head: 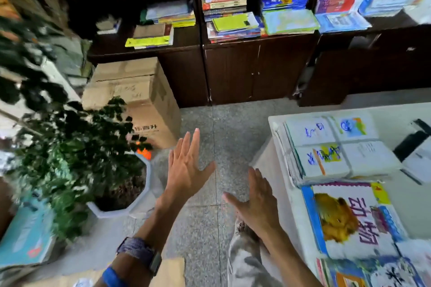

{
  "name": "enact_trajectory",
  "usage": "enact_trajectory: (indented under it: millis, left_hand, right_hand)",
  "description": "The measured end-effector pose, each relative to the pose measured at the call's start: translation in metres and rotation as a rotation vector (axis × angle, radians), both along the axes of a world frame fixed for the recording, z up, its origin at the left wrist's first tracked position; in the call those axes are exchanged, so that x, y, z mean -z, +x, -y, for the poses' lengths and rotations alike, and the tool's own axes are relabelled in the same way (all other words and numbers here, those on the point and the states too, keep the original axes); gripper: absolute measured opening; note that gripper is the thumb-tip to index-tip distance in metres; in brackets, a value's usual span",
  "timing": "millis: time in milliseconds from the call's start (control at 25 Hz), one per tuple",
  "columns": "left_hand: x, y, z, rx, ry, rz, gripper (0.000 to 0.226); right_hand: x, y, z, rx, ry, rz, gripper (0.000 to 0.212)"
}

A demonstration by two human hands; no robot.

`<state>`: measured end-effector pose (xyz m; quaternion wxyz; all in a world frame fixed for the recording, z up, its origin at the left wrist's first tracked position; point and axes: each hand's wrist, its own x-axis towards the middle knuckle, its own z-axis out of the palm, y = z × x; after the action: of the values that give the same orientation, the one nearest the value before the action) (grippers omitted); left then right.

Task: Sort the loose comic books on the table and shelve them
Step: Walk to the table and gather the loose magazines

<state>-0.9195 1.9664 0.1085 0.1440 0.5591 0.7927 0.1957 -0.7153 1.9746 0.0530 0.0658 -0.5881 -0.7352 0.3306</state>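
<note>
Both my hands are empty and held flat over the grey floor, fingers spread. My left hand (187, 170) is in the middle of the view; my right hand (255, 201) is just left of the white table (401, 198). On the table lie a tied white bundle of books (338, 149), a book with a yellow animal cover (349, 221) and more colourful comic books (373, 272) at the near edge. The dark bookshelf (256, 39) across the floor holds flat stacks of books (235, 25).
A potted plant (77, 154) in a white pot stands close on my left. Behind it sit stacked cardboard boxes (137, 98). A light blue box (25, 237) lies at the lower left. A strip of grey floor (221, 128) runs between table and shelf.
</note>
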Motion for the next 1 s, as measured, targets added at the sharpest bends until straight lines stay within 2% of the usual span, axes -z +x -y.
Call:
enact_trajectory:
  millis: [240, 440, 680, 840, 1000]
  left_hand:
    - [-0.007, -0.021, -0.182, 0.022, 0.049, 0.007, 0.099]
    - [-0.011, -0.037, -0.309, 0.070, 0.093, 0.026, 0.098]
    - [0.006, -0.079, -0.472, 0.203, 0.037, 0.039, 0.097]
    - [0.012, -0.114, -0.593, 0.323, -0.016, 0.025, 0.098]
    - [0.004, -0.120, -0.690, 0.459, 0.013, -0.004, 0.099]
  right_hand:
    - [0.000, -0.020, -0.171, 0.013, -0.042, -0.041, 0.118]
    - [-0.011, -0.044, -0.278, 0.150, -0.030, -0.130, 0.118]
    - [0.008, -0.085, -0.413, 0.335, -0.132, -0.189, 0.118]
    - [0.007, -0.120, -0.507, 0.423, -0.127, -0.081, 0.120]
    - [-0.010, -0.131, -0.580, 0.549, -0.045, -0.016, 0.115]
